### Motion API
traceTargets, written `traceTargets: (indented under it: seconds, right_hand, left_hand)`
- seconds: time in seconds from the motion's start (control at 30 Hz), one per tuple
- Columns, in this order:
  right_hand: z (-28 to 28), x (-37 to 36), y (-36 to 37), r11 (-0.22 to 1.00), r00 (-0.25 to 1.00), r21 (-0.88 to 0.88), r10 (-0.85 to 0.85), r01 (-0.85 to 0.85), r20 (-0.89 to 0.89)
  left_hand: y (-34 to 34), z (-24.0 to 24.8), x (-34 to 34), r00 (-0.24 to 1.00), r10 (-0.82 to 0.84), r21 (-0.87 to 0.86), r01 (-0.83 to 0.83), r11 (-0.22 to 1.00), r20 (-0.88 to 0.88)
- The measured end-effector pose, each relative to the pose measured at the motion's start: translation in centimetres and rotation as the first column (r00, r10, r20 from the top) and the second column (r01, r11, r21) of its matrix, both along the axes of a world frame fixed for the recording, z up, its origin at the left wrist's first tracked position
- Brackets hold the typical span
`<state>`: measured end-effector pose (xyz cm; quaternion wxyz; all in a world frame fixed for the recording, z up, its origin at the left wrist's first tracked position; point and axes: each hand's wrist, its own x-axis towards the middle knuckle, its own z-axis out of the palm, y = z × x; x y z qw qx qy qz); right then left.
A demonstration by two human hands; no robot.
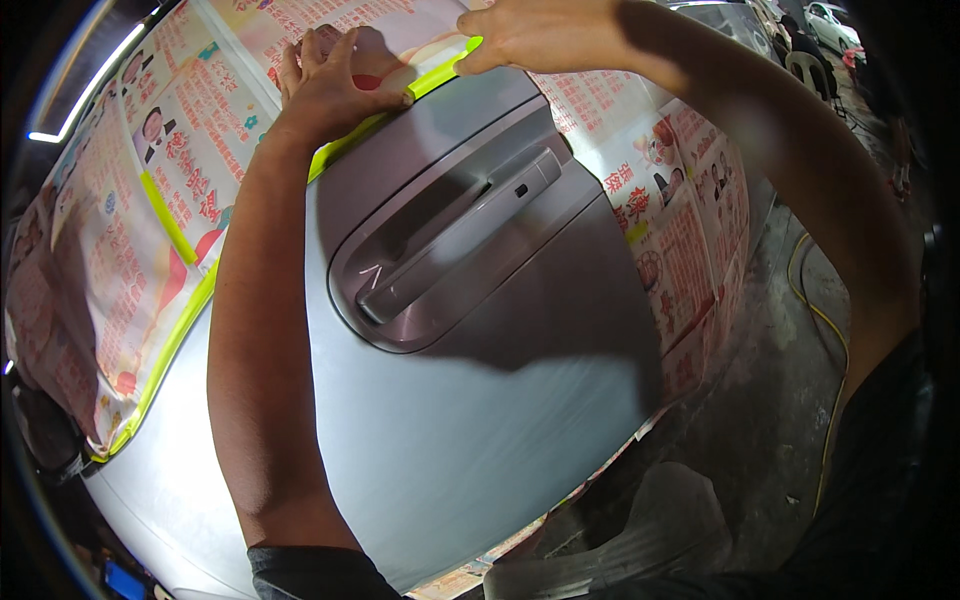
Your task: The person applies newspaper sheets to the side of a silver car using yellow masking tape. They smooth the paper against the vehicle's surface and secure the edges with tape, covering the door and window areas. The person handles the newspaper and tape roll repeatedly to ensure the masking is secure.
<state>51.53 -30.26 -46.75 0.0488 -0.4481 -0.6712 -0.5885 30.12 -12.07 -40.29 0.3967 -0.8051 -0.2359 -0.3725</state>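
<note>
A grey car body panel (pixel 480 420) lies in front of me, with a long handle (pixel 470 230) set in a rounded recess. Bright yellow-green masking tape (pixel 440 76) runs along the panel's upper edge, where printed masking paper (pixel 235 60) meets it. My left hand (pixel 325 88) rests on that paper with its fingers spread, the thumb lying at the tape. Farther right along the same edge, my right hand (pixel 525 38) pinches the end of the tape between thumb and fingers. Part of its fingertips is hidden by the hand.
More printed paper (pixel 690 220) covers the bodywork on the right, and taped sheets hang on the left. A yellow hose or cable (pixel 825 315) crosses the dark floor (pixel 770 400). A white car (pixel 832 27) and a chair (pixel 808 72) stand in the far right background.
</note>
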Motion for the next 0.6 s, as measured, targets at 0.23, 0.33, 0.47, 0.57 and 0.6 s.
traceTargets:
  seconds: [0.23, 0.33, 0.47, 0.57, 0.6]
  right_hand:
    - [-0.4, 0.5, 0.3, 0.997, 0.994, -0.055, 0.044, -0.05, -0.101]
    - [-0.6, 0.5, 0.7, 0.999, 0.992, -0.039, 0.023, -0.028, -0.121]
    - [-0.8, 0.6, 1.1, 0.999, 0.986, -0.029, 0.016, -0.021, -0.164]
    - [-0.9, 0.4, 1.1, 0.999, 0.977, -0.031, 0.03, -0.037, -0.209]
    - [-1.0, 0.5, 1.1, 0.999, 0.976, -0.033, 0.034, -0.042, -0.216]
  left_hand:
    - [0.3, 0.3, 0.0, 1.0, 0.013, 0.068, -0.012, 0.998, -0.014]
    - [0.5, 0.3, 0.1, 1.0, 0.001, 0.078, 0.0, 0.997, -0.014]
    - [0.8, 0.1, -0.2, 0.998, 0.064, 0.088, -0.064, 0.994, 0.005]
    - [0.8, 1.0, -1.8, 0.995, 0.103, 0.071, -0.102, 0.992, -0.016]
    - [1.0, 0.9, -2.1, 0.997, 0.083, 0.079, -0.083, 0.993, 0.006]
